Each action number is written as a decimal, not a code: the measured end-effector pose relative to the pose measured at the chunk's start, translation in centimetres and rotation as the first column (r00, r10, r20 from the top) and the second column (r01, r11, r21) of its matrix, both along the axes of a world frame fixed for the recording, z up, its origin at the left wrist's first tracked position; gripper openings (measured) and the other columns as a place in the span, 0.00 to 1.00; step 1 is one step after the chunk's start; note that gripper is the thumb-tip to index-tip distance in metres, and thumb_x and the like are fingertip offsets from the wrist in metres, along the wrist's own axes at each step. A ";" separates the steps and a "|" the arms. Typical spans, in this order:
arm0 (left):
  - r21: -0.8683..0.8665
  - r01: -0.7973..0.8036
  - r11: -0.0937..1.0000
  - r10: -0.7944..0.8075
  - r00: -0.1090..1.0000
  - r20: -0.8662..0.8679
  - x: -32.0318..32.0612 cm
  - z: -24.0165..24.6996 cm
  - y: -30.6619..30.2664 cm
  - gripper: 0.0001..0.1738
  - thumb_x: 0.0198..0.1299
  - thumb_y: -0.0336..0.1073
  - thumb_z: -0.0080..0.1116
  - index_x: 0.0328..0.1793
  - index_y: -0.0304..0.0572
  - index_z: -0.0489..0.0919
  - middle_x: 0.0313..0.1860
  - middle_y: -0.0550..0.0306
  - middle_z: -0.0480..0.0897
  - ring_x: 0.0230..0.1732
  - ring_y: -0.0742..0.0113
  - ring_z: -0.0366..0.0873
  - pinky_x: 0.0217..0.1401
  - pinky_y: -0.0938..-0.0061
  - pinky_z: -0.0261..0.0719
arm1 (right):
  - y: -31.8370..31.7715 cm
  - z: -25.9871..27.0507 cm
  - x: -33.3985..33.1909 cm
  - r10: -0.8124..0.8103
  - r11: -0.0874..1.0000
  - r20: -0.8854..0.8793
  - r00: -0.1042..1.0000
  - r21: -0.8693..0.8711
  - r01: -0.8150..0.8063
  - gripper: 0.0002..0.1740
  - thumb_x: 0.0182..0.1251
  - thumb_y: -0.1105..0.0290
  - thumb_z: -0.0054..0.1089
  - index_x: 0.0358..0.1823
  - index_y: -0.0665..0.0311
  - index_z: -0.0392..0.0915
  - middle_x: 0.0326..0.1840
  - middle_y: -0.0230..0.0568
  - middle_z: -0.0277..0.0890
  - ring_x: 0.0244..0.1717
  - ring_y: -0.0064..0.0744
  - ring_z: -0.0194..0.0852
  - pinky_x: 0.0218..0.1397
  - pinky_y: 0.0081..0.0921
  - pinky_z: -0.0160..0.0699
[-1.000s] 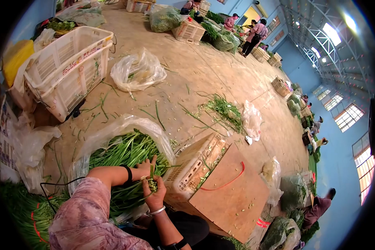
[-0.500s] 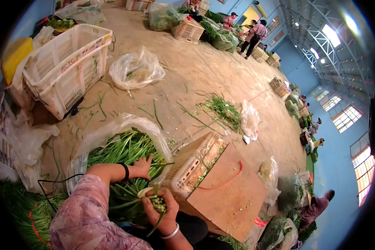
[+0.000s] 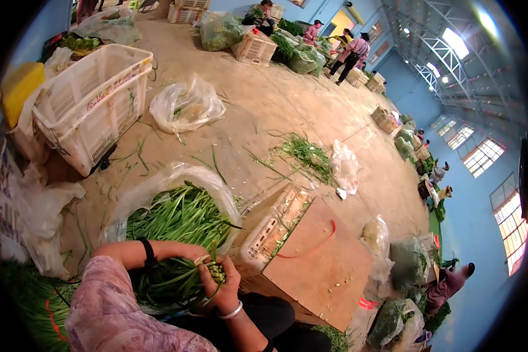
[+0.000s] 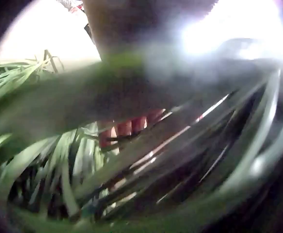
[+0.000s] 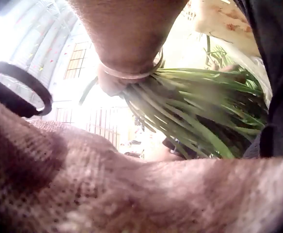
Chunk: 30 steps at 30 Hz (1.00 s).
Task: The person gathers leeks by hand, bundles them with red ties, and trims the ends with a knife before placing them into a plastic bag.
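Observation:
A bunch of long green leafy stalks (image 3: pixel 179 281) hangs in my right hand (image 3: pixel 224 287), whose fingers and thumb grip it near the pale cut ends (image 3: pixel 217 271). The leaves trail left over my lap. My left hand (image 3: pixel 198 253) is right at the bunch, on its far side; its fingers are mostly hidden, and I cannot tell whether they hold stalks. The left wrist view shows a row of fingertips (image 4: pixel 127 127) among the leaves. Beyond the hands, an open clear plastic bag (image 3: pixel 120 205) holds many loose stalks (image 3: pixel 185 211).
To the right stands a crate (image 3: pixel 276 229) with a brown board (image 3: pixel 320 264) bearing cut bits. Large white crates (image 3: pixel 94 105) stand at the left, near crumpled plastic bags (image 3: pixel 188 105). Scraps (image 3: pixel 305 155) litter the floor. Several people (image 3: pixel 352 56) are farther back.
My left hand has drawn back from the stalks in the bag to the bunch. My right hand dipped toward my lap, then rose slightly, still gripping the bunch.

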<state>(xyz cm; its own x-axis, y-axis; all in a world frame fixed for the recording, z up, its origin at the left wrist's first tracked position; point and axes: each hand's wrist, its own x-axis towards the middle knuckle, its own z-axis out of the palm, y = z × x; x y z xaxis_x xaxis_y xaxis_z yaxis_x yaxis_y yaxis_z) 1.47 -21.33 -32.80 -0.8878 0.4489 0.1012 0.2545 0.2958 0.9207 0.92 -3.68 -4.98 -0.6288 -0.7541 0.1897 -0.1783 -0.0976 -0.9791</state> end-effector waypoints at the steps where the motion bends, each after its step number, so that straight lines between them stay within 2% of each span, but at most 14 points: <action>1: -0.022 0.078 0.997 -0.077 0.995 0.057 0.5 -3.8 0.0 0.24 0.52 0.52 0.57 0.42 0.36 0.78 0.33 0.45 0.81 0.31 0.53 0.75 0.35 0.63 0.71 | 0.4 0.5 0.3 0.023 0.999 -0.011 1.000 0.025 -0.023 0.08 0.57 0.77 0.63 0.35 0.66 0.71 0.29 0.29 0.75 0.30 0.13 0.69 0.34 0.14 0.69; 8: -0.443 0.167 0.881 0.023 0.919 0.393 3.1 -14.8 -0.5 0.17 0.57 0.46 0.53 0.41 0.39 0.79 0.35 0.46 0.81 0.34 0.57 0.75 0.37 0.65 0.69 | 5.4 6.0 -1.1 -0.191 0.980 0.116 0.975 -0.043 0.197 0.06 0.57 0.77 0.61 0.34 0.67 0.74 0.32 0.37 0.77 0.32 0.21 0.76 0.34 0.18 0.74; 9: -0.444 0.169 0.880 0.020 0.920 0.390 4.7 -12.2 0.0 0.17 0.57 0.46 0.53 0.41 0.39 0.79 0.35 0.46 0.81 0.34 0.57 0.75 0.37 0.65 0.69 | 6.9 6.8 -1.8 -0.232 0.971 0.127 0.965 -0.035 0.238 0.05 0.59 0.77 0.59 0.36 0.66 0.73 0.34 0.39 0.77 0.33 0.23 0.76 0.36 0.19 0.75; 11: -0.045 -0.207 0.977 0.206 0.978 -0.033 8.7 -0.8 1.7 0.16 0.58 0.45 0.50 0.38 0.39 0.80 0.34 0.47 0.81 0.34 0.55 0.77 0.37 0.68 0.70 | 9.8 8.9 -2.7 -0.218 0.918 0.346 0.913 -0.246 0.312 0.06 0.62 0.77 0.55 0.41 0.64 0.71 0.36 0.39 0.76 0.36 0.27 0.76 0.40 0.22 0.76; 12: -0.202 -0.280 0.938 0.290 0.957 0.017 8.7 0.7 2.3 0.15 0.58 0.45 0.49 0.33 0.43 0.79 0.31 0.51 0.81 0.30 0.51 0.77 0.34 0.67 0.72 | 11.4 10.5 -2.8 -0.301 0.875 0.482 0.823 -0.203 0.439 0.07 0.65 0.74 0.53 0.44 0.65 0.71 0.40 0.39 0.76 0.36 0.28 0.76 0.40 0.23 0.76; 13: -0.061 -0.056 0.997 0.073 0.943 0.324 8.0 0.6 0.4 0.13 0.56 0.45 0.50 0.31 0.46 0.79 0.26 0.53 0.80 0.27 0.50 0.77 0.33 0.64 0.73 | 13.6 12.6 -3.7 -0.392 0.895 0.211 0.895 -0.138 0.424 0.09 0.67 0.72 0.50 0.46 0.66 0.71 0.43 0.40 0.74 0.37 0.29 0.75 0.41 0.23 0.77; 14: -0.036 0.001 0.999 0.009 0.966 0.257 8.2 -0.2 0.2 0.15 0.52 0.47 0.52 0.32 0.45 0.79 0.25 0.52 0.79 0.28 0.48 0.77 0.34 0.61 0.73 | 15.1 14.5 -4.1 -0.489 0.837 0.202 0.849 -0.166 0.521 0.12 0.69 0.69 0.48 0.49 0.69 0.72 0.45 0.41 0.73 0.40 0.28 0.74 0.42 0.25 0.77; 16: -0.477 -0.223 0.850 0.023 0.921 -0.389 9.1 3.6 2.3 0.18 0.46 0.50 0.58 0.35 0.45 0.79 0.29 0.47 0.79 0.32 0.47 0.77 0.34 0.53 0.72 | 19.7 17.7 -6.1 -0.677 0.732 -0.173 0.716 -0.258 0.630 0.15 0.67 0.66 0.51 0.49 0.69 0.73 0.38 0.39 0.75 0.41 0.29 0.74 0.50 0.27 0.74; 17: -0.660 -0.059 0.749 0.013 0.997 -0.075 8.9 9.5 3.6 0.23 0.48 0.54 0.59 0.44 0.47 0.79 0.38 0.49 0.80 0.43 0.48 0.77 0.42 0.52 0.71 | 21.5 20.2 -5.9 -0.668 0.712 0.036 0.743 -0.261 0.652 0.12 0.66 0.65 0.53 0.43 0.68 0.74 0.37 0.39 0.76 0.40 0.29 0.74 0.48 0.26 0.74; 19: -0.641 -0.068 0.764 0.044 0.998 -0.053 9.3 6.9 3.5 0.31 0.49 0.55 0.59 0.57 0.50 0.74 0.54 0.53 0.77 0.64 0.54 0.64 0.62 0.49 0.57 | 26.7 24.1 -7.0 -0.705 0.685 -0.078 0.705 -0.336 0.647 0.13 0.64 0.67 0.55 0.43 0.70 0.74 0.37 0.44 0.77 0.38 0.33 0.76 0.46 0.28 0.75; 23: -0.640 -0.128 0.757 0.151 0.988 -0.019 9.8 9.4 4.3 0.33 0.48 0.50 0.63 0.61 0.50 0.72 0.57 0.52 0.74 0.68 0.49 0.60 0.68 0.43 0.49 | 35.5 31.1 -7.3 -0.764 0.631 -0.200 0.613 -0.431 0.645 0.09 0.62 0.74 0.57 0.40 0.72 0.72 0.35 0.48 0.77 0.35 0.37 0.77 0.41 0.30 0.80; 27: -0.471 -0.226 0.853 0.296 0.952 0.081 8.7 12.7 3.6 0.28 0.48 0.42 0.65 0.55 0.38 0.76 0.49 0.44 0.79 0.55 0.47 0.74 0.59 0.57 0.70 | 39.8 34.8 -5.7 -0.755 0.656 -0.411 0.510 -0.480 0.583 0.08 0.61 0.75 0.56 0.39 0.72 0.72 0.34 0.53 0.77 0.38 0.40 0.79 0.43 0.33 0.80; 29: -0.288 -0.220 0.932 0.298 0.917 0.266 7.2 15.2 3.1 0.28 0.47 0.38 0.66 0.54 0.30 0.75 0.44 0.41 0.81 0.47 0.52 0.80 0.50 0.66 0.77 | 41.3 33.2 -8.9 -0.336 0.393 -0.939 -0.072 -0.210 0.895 0.09 0.58 0.73 0.59 0.35 0.74 0.75 0.33 0.49 0.77 0.35 0.32 0.78 0.39 0.27 0.76; 30: -0.265 -0.194 0.944 0.266 0.926 0.267 6.4 18.6 3.8 0.30 0.46 0.37 0.67 0.56 0.28 0.74 0.44 0.41 0.81 0.46 0.58 0.80 0.49 0.67 0.77 | 41.0 31.2 -8.7 -0.525 0.406 -0.851 0.018 -0.231 0.884 0.10 0.56 0.73 0.61 0.34 0.74 0.75 0.31 0.46 0.77 0.32 0.29 0.76 0.38 0.24 0.74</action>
<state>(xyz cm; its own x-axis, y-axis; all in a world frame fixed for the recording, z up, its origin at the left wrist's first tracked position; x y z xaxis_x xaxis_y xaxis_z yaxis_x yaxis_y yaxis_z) 7.88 -17.57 -14.20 -0.9423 0.2075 -0.2627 -0.1193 0.5253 0.8425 -7.74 37.28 26.23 -0.5898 -0.1179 0.7989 -0.5463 0.7869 -0.2871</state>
